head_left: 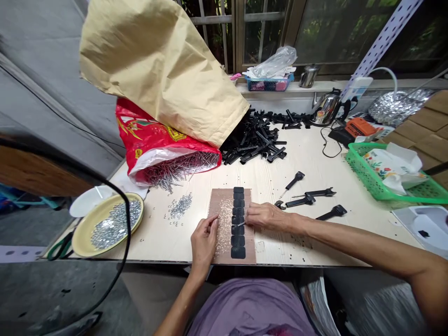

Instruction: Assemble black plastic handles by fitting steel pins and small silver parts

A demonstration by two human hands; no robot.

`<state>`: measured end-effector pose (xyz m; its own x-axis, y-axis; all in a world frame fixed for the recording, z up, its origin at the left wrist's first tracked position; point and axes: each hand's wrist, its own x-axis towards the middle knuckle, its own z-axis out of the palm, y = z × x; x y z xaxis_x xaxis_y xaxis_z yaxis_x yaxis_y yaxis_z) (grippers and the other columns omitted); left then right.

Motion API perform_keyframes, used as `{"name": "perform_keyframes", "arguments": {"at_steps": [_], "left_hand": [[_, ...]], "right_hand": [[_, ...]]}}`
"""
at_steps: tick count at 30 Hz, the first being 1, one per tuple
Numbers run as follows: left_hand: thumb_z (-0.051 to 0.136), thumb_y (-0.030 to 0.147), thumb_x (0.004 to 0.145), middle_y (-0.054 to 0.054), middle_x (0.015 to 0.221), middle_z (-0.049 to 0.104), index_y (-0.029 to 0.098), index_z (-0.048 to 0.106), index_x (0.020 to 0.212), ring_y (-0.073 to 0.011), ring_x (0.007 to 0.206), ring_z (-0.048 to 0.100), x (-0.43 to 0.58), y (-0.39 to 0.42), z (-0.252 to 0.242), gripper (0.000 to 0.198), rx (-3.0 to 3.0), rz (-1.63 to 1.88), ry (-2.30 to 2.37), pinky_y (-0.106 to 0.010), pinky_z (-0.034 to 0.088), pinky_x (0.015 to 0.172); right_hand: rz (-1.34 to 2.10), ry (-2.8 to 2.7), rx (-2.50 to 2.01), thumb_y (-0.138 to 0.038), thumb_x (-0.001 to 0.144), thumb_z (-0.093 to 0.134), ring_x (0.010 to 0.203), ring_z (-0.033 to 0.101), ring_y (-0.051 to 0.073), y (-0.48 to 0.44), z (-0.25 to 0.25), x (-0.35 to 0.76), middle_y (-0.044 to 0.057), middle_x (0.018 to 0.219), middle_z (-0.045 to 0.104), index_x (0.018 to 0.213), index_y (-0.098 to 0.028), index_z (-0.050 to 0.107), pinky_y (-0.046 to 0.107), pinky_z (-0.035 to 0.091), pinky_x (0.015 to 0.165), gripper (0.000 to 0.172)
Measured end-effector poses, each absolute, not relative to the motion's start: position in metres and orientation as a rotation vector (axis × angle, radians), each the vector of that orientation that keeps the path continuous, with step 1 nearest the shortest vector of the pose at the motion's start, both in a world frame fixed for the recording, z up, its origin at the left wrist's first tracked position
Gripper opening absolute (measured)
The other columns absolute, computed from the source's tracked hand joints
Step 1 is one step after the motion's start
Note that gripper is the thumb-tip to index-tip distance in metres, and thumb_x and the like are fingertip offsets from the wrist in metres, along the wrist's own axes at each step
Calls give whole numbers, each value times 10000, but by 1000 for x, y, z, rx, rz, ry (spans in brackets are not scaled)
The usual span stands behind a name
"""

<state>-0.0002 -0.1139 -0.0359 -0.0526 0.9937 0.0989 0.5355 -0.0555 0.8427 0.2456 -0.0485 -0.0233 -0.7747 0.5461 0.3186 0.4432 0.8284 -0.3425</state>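
A column of black pads (pixel 238 241) runs down a brown board (pixel 251 254) at the table's front edge. My right hand (pixel 264 217) is over the board's right side, fingers closed, with what looks like a thin metal pin (pixel 240 225) reaching from them over one pad. On the board's left side, my left hand (pixel 204 238) has thumb and forefinger pinched together; anything between them is too small to make out. Pale specks (pixel 224 224) cover the board's left part. Left of it lies a scatter of small shiny metal rings (pixel 181 205).
A yellow bowl (pixel 80 240) holds more metal rings. Thin metal pins spill from a red bag (pixel 131 121); black plastic parts (pixel 261 140) spill from a paper sack (pixel 164 60). Several black-handled pieces (pixel 301 200) lie right, near a green basket (pixel 388 189). A black cable (pixel 128 233) crosses left.
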Motion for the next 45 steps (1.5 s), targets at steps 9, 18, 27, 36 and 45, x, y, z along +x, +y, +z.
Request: {"name": "perform_keyframes", "arguments": {"at_steps": [9, 18, 27, 36, 45], "left_hand": [[467, 396, 879, -45, 925, 661, 200, 663, 1055, -152, 757, 613, -1, -115, -38, 328, 1598, 1008, 1637, -250, 481, 687], [475, 370, 882, -40, 922, 661, 199, 672, 1030, -155, 814, 610, -2, -115, -36, 300, 1623, 1020, 1625, -252, 472, 738], [480, 417, 868, -42, 927, 670, 214, 678, 1017, -175, 777, 619, -9, -111, -41, 320, 1629, 1014, 1618, -276, 488, 720], [508, 492, 826, -44, 979, 681, 230, 689, 1006, -205, 887, 639, -11, -107, -46, 365, 1632, 978, 1669, -280, 515, 723], [466, 340, 894, -63, 1032, 654, 231, 628, 1121, -192, 935, 638, 4, -99, -31, 299, 2042, 1054, 1522, -291, 535, 775]], "right_hand": [[289, -2495, -985, -234, 971, 352, 757, 491, 147, -29, -37, 249, 61, 838, 588, 863, -157, 601, 278, 454, 611, 282], [325, -2468, -961, -227, 972, 337, 811, 510, 156, -47, -41, 237, 59, 863, 586, 912, -159, 601, 294, 467, 676, 279], [308, -2599, -1097, -300, 953, 394, 702, 561, 130, -66, -2, 299, 20, 776, 614, 840, -199, 646, 233, 435, 566, 294], [247, -2121, -2079, -397, 942, 362, 1025, 578, 205, 39, 24, 360, 18, 1138, 640, 1119, -291, 619, 282, 423, 776, 330], [274, -1825, -2143, -297, 911, 351, 929, 586, 249, 53, 5, 314, 142, 1086, 609, 1107, -167, 527, 350, 425, 734, 293]]}}
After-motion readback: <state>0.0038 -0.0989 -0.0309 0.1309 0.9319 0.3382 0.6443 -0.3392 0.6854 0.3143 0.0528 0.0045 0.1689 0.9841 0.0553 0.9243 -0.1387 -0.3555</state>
